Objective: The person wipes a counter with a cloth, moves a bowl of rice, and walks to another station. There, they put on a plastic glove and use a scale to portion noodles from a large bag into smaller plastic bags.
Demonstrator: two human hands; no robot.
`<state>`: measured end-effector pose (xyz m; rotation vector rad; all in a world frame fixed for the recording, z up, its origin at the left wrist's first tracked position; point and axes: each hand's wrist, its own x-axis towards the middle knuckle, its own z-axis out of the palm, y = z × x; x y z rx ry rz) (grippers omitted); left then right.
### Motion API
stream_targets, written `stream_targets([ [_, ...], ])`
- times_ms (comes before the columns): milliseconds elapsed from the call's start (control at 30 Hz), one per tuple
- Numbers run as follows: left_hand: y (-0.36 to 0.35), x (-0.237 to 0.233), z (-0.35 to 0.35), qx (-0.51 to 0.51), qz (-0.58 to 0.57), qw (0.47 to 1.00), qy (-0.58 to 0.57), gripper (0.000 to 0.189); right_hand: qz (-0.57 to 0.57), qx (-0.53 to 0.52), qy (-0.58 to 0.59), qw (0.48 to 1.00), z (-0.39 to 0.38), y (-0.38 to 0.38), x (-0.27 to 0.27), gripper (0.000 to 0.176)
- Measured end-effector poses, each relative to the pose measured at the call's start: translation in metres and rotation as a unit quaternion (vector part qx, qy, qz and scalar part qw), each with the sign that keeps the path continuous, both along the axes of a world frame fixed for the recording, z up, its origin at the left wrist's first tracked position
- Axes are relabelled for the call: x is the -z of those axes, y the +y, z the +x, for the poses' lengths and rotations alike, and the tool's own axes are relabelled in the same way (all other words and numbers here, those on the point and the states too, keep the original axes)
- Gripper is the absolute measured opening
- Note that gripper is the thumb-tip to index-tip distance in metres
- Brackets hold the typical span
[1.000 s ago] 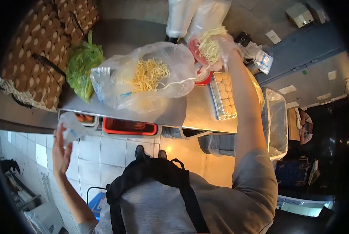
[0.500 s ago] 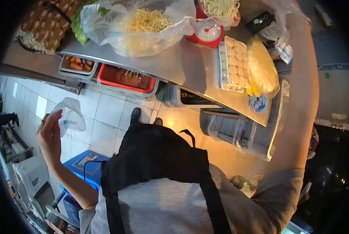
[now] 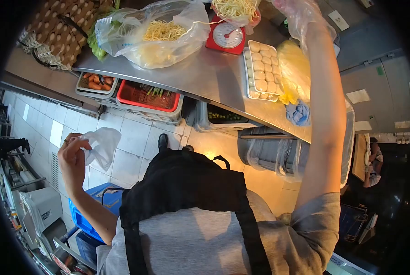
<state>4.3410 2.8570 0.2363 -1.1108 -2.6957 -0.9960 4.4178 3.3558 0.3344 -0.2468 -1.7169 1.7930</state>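
My left hand (image 3: 74, 158), bare with a ring on one finger, is closed on a clear plastic bag (image 3: 103, 145) that hangs over the tiled floor. High at the right, my right hand (image 3: 299, 11) reaches over the far side of the counter. Clear plastic (image 3: 321, 27) covers it, and its fingers are blurred at the frame's top edge. Below that arm lie a yellow bag (image 3: 294, 68) and a tray of round pale items (image 3: 263, 68). A red scale (image 3: 225, 35) bears a bag of noodles (image 3: 234, 8).
An open bag of yellow noodles (image 3: 161, 34) and egg trays (image 3: 56, 32) lie on the metal counter (image 3: 205, 73). Underneath stand a red basket (image 3: 147, 95), a carrot bin (image 3: 96, 84) and a dark bin (image 3: 273, 153). A blue box (image 3: 92, 208) is at the lower left. Another person (image 3: 374, 165) is at the far right.
My left hand has shifted right and slightly down in the view, with the plastic bag. The right arm appears further left. The counter and its contents have shifted slightly with the camera's view.
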Motion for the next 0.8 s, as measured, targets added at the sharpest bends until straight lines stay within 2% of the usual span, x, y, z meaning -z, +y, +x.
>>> stream_targets([
  [100, -0.009, 0.001, -0.002, -0.011, 0.017, 0.999, 0.029, 0.02, -0.022, -0.018, 0.021, 0.999, -0.004, -0.007, -0.002, 0.009],
  [200, -0.018, -0.004, -0.004, -0.063, 0.006, 0.996, 0.061, 0.021, 0.028, 0.107, -0.092, 0.99, -0.033, -0.041, -0.009, 0.009],
  [300, -0.031, -0.001, -0.018, -0.071, 0.002, 0.993, 0.094, 0.02, 0.02, -0.035, -0.176, 0.984, -0.056, -0.063, 0.0, 0.014],
  [333, -0.032, -0.003, -0.021, -0.085, 0.004, 0.994, 0.07, 0.02, 0.085, -0.082, -0.216, 0.969, -0.065, -0.069, 0.012, 0.013],
  [400, -0.031, -0.008, -0.026, -0.111, 0.008, 0.994, 0.02, 0.021, 0.213, -0.172, -0.293, 0.916, -0.079, -0.076, 0.051, 0.032],
  [467, -0.041, -0.006, -0.04, -0.109, 0.004, 0.994, 0.025, 0.022, 0.42, -0.174, -0.401, 0.795, -0.11, -0.044, 0.108, 0.027],
  [533, -0.057, 0.0, -0.059, -0.113, 0.006, 0.993, 0.034, 0.024, 0.419, -0.18, -0.4, 0.795, -0.111, -0.027, 0.112, 0.021],
  [567, -0.071, 0.008, -0.071, -0.122, 0.01, 0.992, 0.038, 0.025, 0.321, -0.188, -0.347, 0.861, -0.088, -0.028, 0.096, 0.018],
  [633, -0.09, 0.018, -0.091, -0.143, 0.008, 0.989, 0.036, 0.025, 0.294, -0.176, -0.351, 0.872, -0.078, -0.046, 0.043, 0.014],
  [667, -0.097, 0.021, -0.099, -0.154, 0.001, 0.988, 0.031, 0.025, 0.366, -0.158, -0.409, 0.821, -0.085, -0.055, 0.011, 0.015],
  [733, -0.107, 0.03, -0.119, -0.148, -0.008, 0.988, 0.054, 0.025, 0.218, -0.172, -0.265, 0.923, -0.077, -0.027, -0.014, 0.017],
  [767, -0.111, 0.034, -0.13, -0.139, 0.002, 0.989, 0.059, 0.024, 0.298, -0.133, -0.294, 0.898, -0.079, -0.012, -0.023, 0.017],
  [800, -0.113, 0.037, -0.141, -0.129, 0.012, 0.989, 0.065, 0.023, 0.286, -0.074, -0.266, 0.918, -0.081, 0.005, -0.023, 0.016],
])
